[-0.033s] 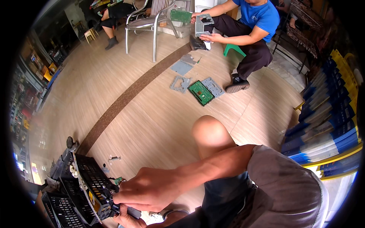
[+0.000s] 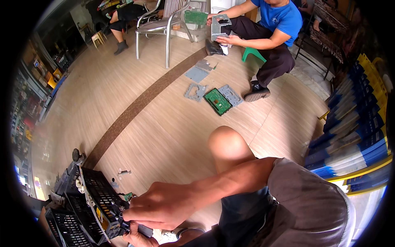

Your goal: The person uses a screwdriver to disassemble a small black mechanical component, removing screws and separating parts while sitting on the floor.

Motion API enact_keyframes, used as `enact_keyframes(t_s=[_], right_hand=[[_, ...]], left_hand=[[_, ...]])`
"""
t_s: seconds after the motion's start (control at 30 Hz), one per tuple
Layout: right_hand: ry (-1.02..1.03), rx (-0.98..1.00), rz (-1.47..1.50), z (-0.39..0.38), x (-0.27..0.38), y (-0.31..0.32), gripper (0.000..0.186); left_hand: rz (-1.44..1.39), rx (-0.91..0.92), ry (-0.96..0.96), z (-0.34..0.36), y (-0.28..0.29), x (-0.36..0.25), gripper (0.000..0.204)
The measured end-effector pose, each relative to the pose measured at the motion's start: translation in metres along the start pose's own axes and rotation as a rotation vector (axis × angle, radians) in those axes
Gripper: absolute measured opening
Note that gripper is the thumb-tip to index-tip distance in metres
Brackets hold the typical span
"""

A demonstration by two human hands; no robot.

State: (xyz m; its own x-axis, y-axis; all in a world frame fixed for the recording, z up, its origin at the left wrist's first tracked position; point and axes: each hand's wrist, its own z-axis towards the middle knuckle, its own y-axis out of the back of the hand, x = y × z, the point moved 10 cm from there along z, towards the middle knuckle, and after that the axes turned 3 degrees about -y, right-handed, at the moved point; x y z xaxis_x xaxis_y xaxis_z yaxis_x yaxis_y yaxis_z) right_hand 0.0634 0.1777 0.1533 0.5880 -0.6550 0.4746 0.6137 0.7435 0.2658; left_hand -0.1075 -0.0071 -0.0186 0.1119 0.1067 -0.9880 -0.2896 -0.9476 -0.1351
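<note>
A black perforated metal chassis (image 2: 92, 201) with wiring and a small green board stands on the wooden floor at the lower left. My right hand (image 2: 160, 206) reaches across my knee (image 2: 226, 144) and grips the chassis's near right edge, fingers curled on a dark part. Only part of my left hand (image 2: 138, 239) shows, just below the right one at the frame's bottom edge. It is closed on the underside of the same chassis.
A person in a blue shirt (image 2: 275, 20) sits on a green stool, holding a grey metal frame (image 2: 220, 26). A green circuit board (image 2: 218, 101) and grey plates (image 2: 195, 91) lie on the floor. A metal chair (image 2: 164, 24) stands behind; blue-yellow stacks (image 2: 354, 136) line the right.
</note>
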Motion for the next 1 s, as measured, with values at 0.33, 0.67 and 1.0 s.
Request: enact_keyframes(t_s=[0.33,0.67,1.0], right_hand=[[-0.004,-0.039,0.026,-0.002,0.0,0.012,0.025],[-0.092,-0.334,0.039,0.012,-0.006,0.069,0.019],[-0.252,0.197,-0.082,-0.056,-0.084,-0.088,0.025]], left_hand=[[0.097,0.047,0.061,0.004,-0.006,0.014,0.018],[0.104,0.036,0.072,0.012,0.007,0.032,0.015],[0.023,0.125,0.121,-0.01,-0.038,0.023,0.009]])
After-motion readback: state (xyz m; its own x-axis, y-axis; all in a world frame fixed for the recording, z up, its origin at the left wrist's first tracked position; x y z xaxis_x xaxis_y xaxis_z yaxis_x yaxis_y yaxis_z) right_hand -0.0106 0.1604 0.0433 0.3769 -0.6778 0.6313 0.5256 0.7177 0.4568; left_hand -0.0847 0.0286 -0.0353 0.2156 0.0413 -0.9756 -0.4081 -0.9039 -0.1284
